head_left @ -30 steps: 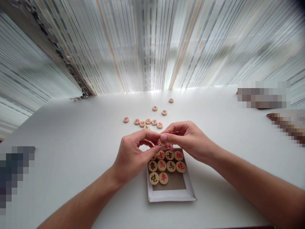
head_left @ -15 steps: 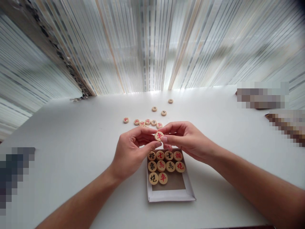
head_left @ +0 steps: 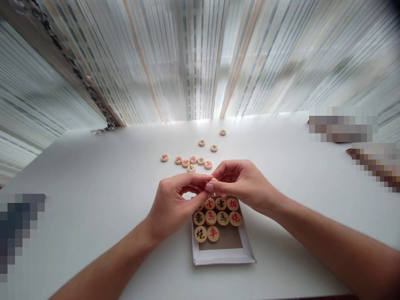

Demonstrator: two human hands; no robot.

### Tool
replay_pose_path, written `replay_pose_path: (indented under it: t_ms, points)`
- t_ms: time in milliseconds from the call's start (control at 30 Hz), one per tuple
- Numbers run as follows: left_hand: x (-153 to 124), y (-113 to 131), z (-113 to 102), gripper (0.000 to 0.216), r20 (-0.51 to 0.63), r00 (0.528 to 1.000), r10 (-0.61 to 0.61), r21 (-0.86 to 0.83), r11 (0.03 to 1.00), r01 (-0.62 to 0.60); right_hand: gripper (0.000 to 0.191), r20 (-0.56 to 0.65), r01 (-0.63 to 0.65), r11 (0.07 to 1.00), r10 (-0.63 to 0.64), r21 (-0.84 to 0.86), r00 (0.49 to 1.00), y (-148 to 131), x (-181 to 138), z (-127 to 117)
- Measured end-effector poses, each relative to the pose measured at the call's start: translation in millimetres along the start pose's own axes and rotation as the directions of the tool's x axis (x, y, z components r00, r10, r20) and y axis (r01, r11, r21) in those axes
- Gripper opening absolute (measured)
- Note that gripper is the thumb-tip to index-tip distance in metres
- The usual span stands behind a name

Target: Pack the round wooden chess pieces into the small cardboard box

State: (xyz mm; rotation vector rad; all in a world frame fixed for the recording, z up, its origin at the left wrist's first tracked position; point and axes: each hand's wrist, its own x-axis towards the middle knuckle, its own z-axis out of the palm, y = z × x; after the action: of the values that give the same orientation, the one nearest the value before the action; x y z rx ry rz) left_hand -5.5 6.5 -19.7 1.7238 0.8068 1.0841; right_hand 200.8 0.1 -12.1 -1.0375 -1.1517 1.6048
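My left hand (head_left: pixel 175 204) and my right hand (head_left: pixel 242 181) meet fingertip to fingertip above the far edge of a shallow white cardboard box (head_left: pixel 223 256). Between them they pinch one round wooden chess piece (head_left: pixel 213 180), mostly hidden by the fingers. Inside the box lie several wooden discs (head_left: pixel 215 217) with red or black characters, set in rows at its far end; the near part of the box floor is bare.
Several loose wooden pieces (head_left: pixel 193 160) lie on the white table (head_left: pixel 93 196) beyond my hands, three more (head_left: pixel 213 148) farther back. A striped curtain hangs behind the table. Blurred patches sit at the left edge and the far right.
Half a second ago the piece faced me with its red character showing; now it has turned edge-on and the fingers cover most of it. Both hands stay over the box's far edge.
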Motion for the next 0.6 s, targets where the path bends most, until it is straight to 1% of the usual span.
replay_pose_path:
  t_ms: [100,233,367,467,600]
  points:
    - [0.1,1.6,-0.2,0.024,-0.002,1.0,-0.002,-0.012,1.0,0.002,0.035,0.0,0.027,0.999,-0.027,-0.023,1.0,0.3,0.2,-0.5]
    - [1.8,3.4,0.1,0.026,0.008,0.997,-0.071,-0.129,0.989,0.071,0.032,0.016,0.051,0.998,-0.05,-0.021,0.999,0.1,-0.2,-1.4]
    - [3.6,6.2,0.4,0.025,0.002,0.991,-0.136,-0.24,0.962,0.133,0.032,0.049,0.014,1.0,-0.016,0.027,0.999,0.9,-0.7,-2.8]
    - [4.2,8.2,0.4,0.025,-0.005,0.99,-0.139,-0.258,0.957,0.133,0.03,0.072,0.019,0.999,-0.022,0.044,0.997,1.5,-0.7,-3.7]
    - [3.0,9.0,1.1,0.025,-0.019,0.992,-0.122,-0.242,0.964,0.113,0.029,0.075,0.028,0.999,-0.029,0.021,0.997,2.0,-1.1,-3.3]
